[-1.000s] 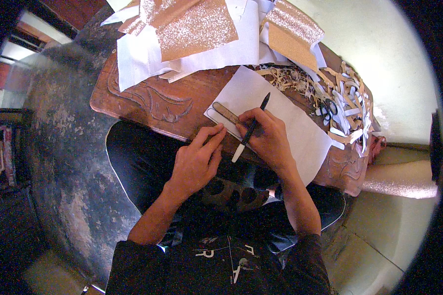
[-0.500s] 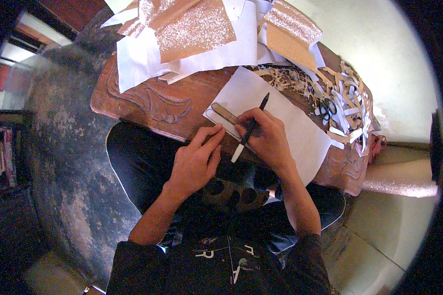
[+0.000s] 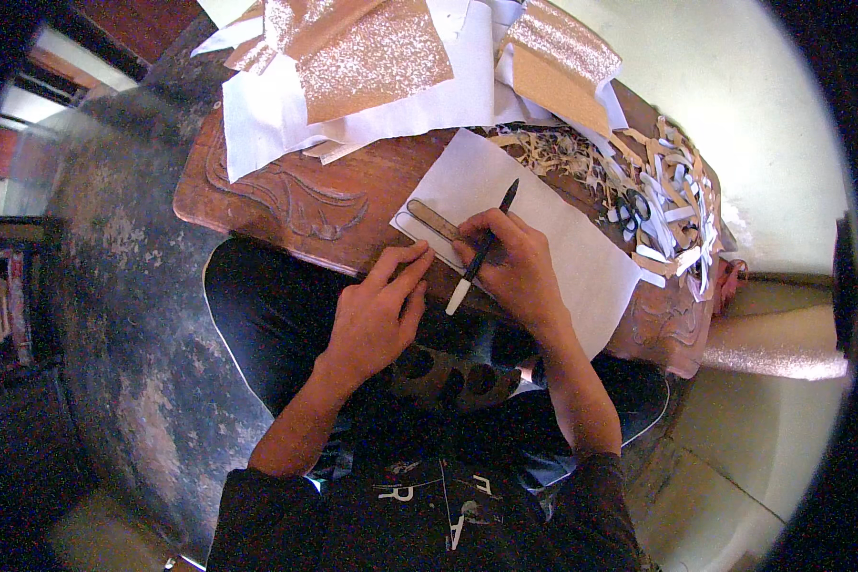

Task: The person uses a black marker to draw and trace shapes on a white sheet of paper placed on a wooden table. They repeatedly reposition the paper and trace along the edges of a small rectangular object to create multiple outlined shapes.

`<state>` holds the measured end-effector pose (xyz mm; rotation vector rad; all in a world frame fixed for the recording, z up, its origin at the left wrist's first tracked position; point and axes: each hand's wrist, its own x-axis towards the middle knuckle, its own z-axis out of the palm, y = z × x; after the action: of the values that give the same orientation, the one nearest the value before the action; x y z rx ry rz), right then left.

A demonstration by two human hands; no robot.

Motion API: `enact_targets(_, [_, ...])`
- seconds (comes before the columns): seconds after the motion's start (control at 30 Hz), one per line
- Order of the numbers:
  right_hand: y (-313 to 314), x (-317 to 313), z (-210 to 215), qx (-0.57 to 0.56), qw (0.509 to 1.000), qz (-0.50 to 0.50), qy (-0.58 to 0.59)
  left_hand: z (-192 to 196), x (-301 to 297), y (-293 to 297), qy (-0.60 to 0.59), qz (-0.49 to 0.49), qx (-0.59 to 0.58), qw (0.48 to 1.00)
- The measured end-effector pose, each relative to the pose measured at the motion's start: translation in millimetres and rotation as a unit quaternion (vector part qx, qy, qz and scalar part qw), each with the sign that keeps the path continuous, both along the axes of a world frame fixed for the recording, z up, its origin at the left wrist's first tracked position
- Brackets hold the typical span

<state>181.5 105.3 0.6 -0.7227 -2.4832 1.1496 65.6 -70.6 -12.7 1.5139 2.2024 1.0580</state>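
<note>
A white sheet (image 3: 572, 253) lies slantwise on the carved wooden table, close to me. On its left part rests a narrow, round-ended brownish strip (image 3: 431, 219), and a drawn outline of similar shape runs beside it. My right hand (image 3: 517, 267) grips a black pen (image 3: 486, 243) with a white end; its fingertips also reach the near end of the strip and partly hide it. My left hand (image 3: 379, 303) has its fingers stretched forward, the tips touching the sheet's near left edge. I see nothing held in it.
Glittery copper-coloured sheets (image 3: 377, 71) with white backing cover the table's far side. Narrow offcuts (image 3: 677, 195) pile up at the right, with black-handled scissors (image 3: 629, 210) among them. A glittery roll (image 3: 777, 343) lies beyond the wooden table's (image 3: 276, 205) right edge.
</note>
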Motion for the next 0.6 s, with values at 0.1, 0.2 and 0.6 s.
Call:
enact_targets(0.1, [2.9, 1.8, 1.9, -0.03, 0.999, -0.018, 0.013, -1.1, -0.6, -0.6, 0.01, -0.002, -0.001, 1.0])
enact_targets(0.2, [12.9, 6.1, 4.9, -0.04, 0.998, -0.03, 0.037, 0.6, -2.5, -0.3, 0.036, 0.003, 0.002, 0.999])
enact_targets(0.6, [11.6, 6.4, 2.3, -0.018, 0.999, 0.03, 0.015, 13.1, -9.1, 13.1, 0.034, -0.01, -0.091, 0.995])
